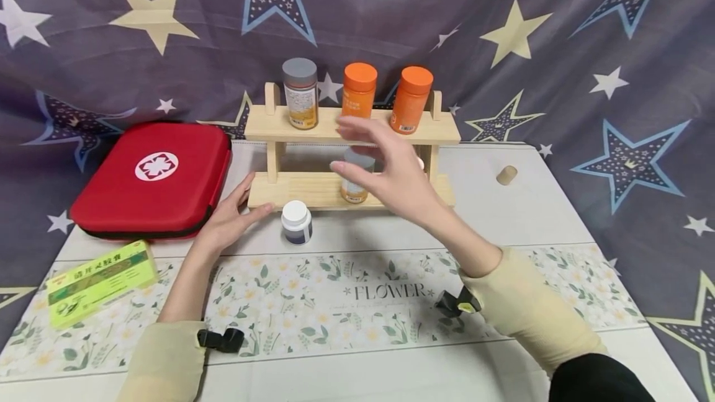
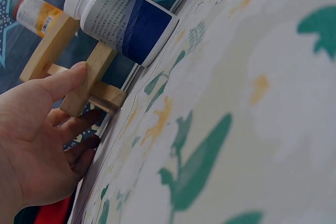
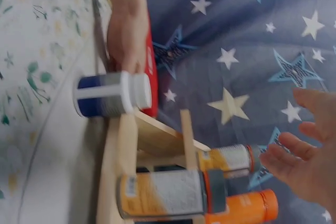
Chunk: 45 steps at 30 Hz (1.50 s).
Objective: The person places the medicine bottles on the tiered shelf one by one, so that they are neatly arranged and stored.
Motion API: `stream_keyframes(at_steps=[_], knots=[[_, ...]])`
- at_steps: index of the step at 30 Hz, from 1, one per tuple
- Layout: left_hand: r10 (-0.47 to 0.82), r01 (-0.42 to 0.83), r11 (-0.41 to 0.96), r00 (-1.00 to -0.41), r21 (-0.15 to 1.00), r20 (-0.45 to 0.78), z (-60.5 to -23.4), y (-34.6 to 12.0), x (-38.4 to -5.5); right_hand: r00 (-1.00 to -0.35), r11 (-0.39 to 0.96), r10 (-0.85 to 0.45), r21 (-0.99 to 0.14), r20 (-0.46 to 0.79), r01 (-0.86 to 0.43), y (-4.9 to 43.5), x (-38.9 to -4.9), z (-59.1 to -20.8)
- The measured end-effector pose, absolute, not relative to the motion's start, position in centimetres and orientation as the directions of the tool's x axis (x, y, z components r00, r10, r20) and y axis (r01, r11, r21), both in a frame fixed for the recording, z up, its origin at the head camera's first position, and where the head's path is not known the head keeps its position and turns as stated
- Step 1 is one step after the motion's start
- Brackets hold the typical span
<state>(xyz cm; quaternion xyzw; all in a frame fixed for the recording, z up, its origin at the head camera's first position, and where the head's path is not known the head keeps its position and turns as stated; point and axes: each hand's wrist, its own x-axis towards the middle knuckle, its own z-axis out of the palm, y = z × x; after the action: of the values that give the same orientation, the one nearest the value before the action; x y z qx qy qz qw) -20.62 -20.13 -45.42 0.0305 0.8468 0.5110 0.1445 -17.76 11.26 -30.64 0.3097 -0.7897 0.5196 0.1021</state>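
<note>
My left hand [image 1: 226, 219] grips the left end of the two-tier wooden rack [image 1: 313, 188], thumb at the lower board's front corner and fingers beyond it. In front of that board stands a white-capped bottle [image 1: 296, 223] with a grey and blue label. Raised before the rack, my right hand [image 1: 393, 172] holds nothing, its fingers spread and bent. Behind it, a grey-capped bottle [image 1: 355, 188] on the lower board is partly hidden. The top board carries another grey-capped bottle [image 1: 301, 95] and two orange bottles, one in the middle [image 1: 359, 95] and one at right [image 1: 411, 101].
A red first-aid case [image 1: 151, 185] lies left of the rack, with a yellow-green medicine box [image 1: 100, 284] before it. A small brown cork-like piece [image 1: 506, 175] lies at right. The star-printed cloth [image 1: 424, 11] hangs behind the table.
</note>
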Motion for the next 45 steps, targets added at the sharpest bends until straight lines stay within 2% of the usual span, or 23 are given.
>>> stream_keyframes(at_steps=[8, 17, 22, 34, 45], knots=[[0.203, -0.093, 0.468, -0.957, 0.879, -0.209, -45.5, -20.4, -20.7, -0.762, 0.298, -0.504, -0.745, 0.408, -0.596, 9.0, -17.4, -33.5], [0.202, -0.1, 0.469, -0.955, 0.878, -0.216, -45.6, -20.3, -20.8, -0.823, 0.34, -0.514, -0.823, 0.243, -0.455, 7.5, -17.6, -37.8], [0.204, -0.096, 0.463, -0.956, 0.881, -0.212, -45.6, -20.3, -20.8, -0.834, 0.372, -0.52, -0.83, 0.184, -0.416, 7.0, -17.7, -39.3], [0.195, -0.099, 0.471, -0.957, 0.876, -0.213, -45.4, -20.1, -20.7, -0.841, 0.439, -0.521, -0.8, 0.143, -0.408, 6.0, -17.8, -41.5], [0.192, -0.103, 0.479, -0.957, 0.872, -0.218, -45.4, -20.1, -20.6, -0.864, 0.475, -0.475, -0.777, 0.169, -0.413, 5.3, -17.7, -42.5]])
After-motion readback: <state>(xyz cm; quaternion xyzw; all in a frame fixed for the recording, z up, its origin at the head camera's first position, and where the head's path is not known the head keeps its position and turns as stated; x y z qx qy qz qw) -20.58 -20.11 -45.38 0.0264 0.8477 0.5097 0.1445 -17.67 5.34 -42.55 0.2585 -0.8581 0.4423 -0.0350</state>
